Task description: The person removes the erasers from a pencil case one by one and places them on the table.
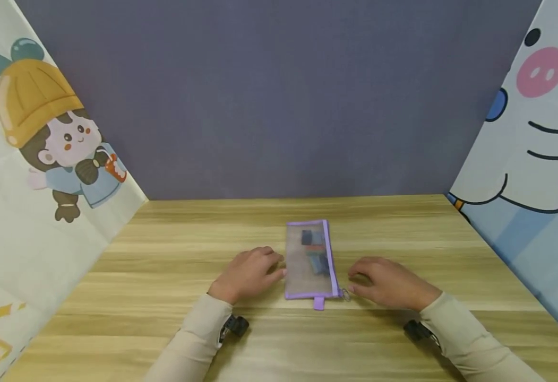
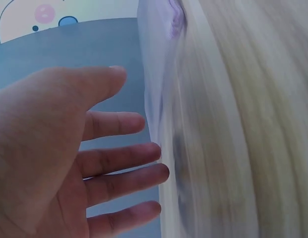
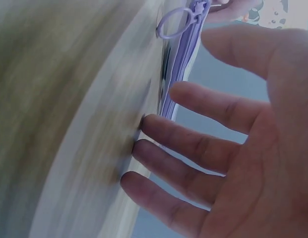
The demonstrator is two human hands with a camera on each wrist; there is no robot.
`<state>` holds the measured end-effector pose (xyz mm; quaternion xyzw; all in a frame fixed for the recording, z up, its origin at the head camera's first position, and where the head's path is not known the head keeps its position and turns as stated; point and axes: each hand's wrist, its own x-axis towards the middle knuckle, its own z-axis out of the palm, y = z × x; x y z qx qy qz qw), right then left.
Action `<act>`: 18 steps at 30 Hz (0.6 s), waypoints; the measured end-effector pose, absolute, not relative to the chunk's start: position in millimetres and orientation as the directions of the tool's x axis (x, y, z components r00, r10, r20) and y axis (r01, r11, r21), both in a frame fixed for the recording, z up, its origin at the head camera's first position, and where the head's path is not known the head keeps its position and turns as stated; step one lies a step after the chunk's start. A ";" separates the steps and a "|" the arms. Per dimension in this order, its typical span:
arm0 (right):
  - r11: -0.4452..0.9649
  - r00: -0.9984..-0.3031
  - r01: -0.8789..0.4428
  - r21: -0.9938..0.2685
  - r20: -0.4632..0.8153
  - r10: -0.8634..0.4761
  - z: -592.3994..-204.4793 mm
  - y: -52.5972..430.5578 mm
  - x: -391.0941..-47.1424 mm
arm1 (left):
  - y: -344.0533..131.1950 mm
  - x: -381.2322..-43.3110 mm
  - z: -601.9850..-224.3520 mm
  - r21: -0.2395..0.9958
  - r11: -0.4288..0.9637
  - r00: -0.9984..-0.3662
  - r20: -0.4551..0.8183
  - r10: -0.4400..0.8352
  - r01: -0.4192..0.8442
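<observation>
A mesh zipper pouch [image 1: 300, 276] with purple edging lies flat on the table, its zipper running down the right side. Through the mesh show several small dark, blue and reddish items [image 1: 314, 252]. A ring pull [image 3: 174, 23] hangs from the zipper at the pouch's near right corner. My left hand [image 1: 252, 273] is at the pouch's left edge, fingers relaxed and holding nothing. On the other side, my right hand [image 1: 388, 281] rests with loosely bent fingers close to the ring, its fingertips at the tabletop and nothing in its grasp.
The wooden table [image 1: 164, 249] reaches back to a dark grey panel [image 1: 279, 101]. Printed cartoon sheets stand at the left [image 1: 1, 212] and right [image 1: 537, 233]. Each wrist wears a small black camera.
</observation>
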<state>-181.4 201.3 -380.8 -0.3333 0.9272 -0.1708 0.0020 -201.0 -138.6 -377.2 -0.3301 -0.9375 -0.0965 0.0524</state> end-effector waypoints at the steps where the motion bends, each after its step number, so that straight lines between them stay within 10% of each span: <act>1: 0.720 -0.777 -0.619 -0.313 0.106 -0.621 -380.1 201.3 -179.9 | -136.9 -201.0 -377.0 0.147 0.757 -0.770 0.174 0.614 0.637; 18: 0.686 -0.737 -0.668 -0.288 0.127 -0.664 -381.8 189.9 -168.5 | -117.2 -193.5 -387.2 0.136 0.717 -0.724 0.242 0.646 0.684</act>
